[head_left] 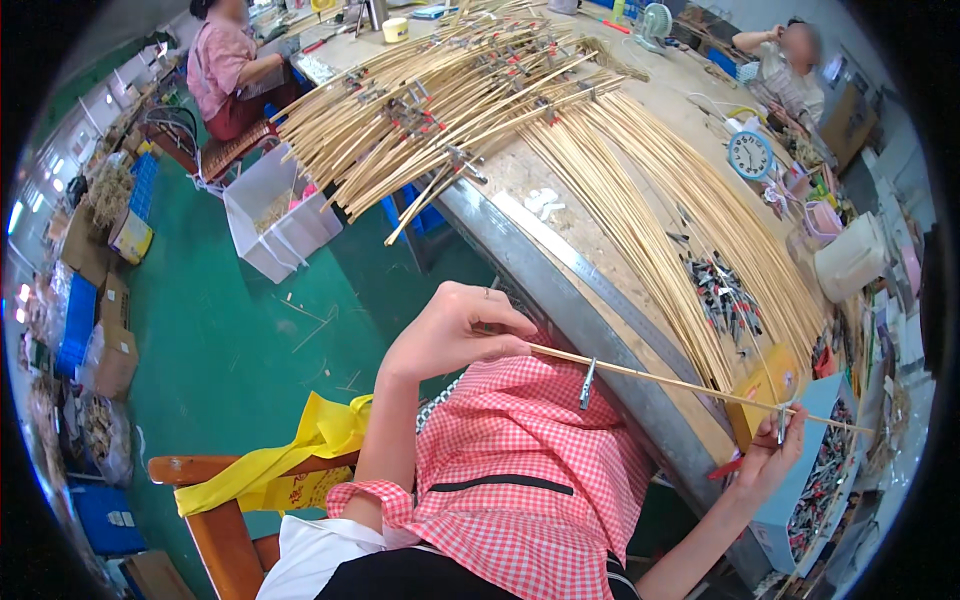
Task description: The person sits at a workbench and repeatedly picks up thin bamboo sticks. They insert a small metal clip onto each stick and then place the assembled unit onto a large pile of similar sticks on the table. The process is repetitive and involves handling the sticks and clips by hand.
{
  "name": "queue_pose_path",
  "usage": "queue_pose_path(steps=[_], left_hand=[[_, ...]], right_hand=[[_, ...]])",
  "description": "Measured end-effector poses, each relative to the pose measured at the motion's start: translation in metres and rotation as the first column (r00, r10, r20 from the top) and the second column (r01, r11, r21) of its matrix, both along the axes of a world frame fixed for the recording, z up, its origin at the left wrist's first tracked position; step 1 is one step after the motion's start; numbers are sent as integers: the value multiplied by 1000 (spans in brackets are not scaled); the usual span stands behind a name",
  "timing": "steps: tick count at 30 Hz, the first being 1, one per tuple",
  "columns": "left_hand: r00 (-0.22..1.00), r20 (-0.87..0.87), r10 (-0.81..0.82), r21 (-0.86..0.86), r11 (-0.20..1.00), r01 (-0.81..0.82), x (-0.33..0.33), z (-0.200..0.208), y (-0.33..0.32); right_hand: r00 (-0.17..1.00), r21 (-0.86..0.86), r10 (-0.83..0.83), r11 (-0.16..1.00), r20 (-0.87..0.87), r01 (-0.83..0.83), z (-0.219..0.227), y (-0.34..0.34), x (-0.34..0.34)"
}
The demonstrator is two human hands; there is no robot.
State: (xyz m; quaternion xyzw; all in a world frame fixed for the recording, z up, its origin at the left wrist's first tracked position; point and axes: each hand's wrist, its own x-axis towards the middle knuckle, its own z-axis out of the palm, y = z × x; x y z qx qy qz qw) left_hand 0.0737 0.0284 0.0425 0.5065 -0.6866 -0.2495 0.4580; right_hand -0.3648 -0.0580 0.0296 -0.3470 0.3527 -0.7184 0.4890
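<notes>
A thin bamboo stick runs across in front of me above my checked apron. My left hand pinches its left end between thumb and fingers. One small metal clip hangs from the stick, a short way right of that hand. Toward the stick's right end, my right hand has its fingers closed around a second metal clip on the stick. Whether those fingers also press on the stick itself is hard to make out. A loose pile of small clips lies on the table beyond.
Long bundles of sticks cover much of the table, which has a metal edge. A pale blue box of clips stands by my right forearm. A white bin is on the green floor. Two people sit across the room.
</notes>
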Motion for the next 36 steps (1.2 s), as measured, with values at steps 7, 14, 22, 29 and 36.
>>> queue_pose_path(steps=[7,14,22,29,36], left_hand=[[968,64,243,-203,953,-226,-15,6,-1],[670,-104,735,-323,613,-721,62,21,-8],[186,212,959,-552,275,-788,178,33,-35],[137,336,932,-518,305,-799,238,45,-74],[526,107,844,-496,504,-707,125,54,-43]], right_hand=[[1000,57,5,998,-5,-5,2,2,4],[996,66,88,994,-23,-86,-14,2,-1],[993,64,106,993,-48,-103,-8,5,19],[993,93,91,992,-77,-84,-7,7,28],[880,79,74,996,-468,-41,22,-18,36]])
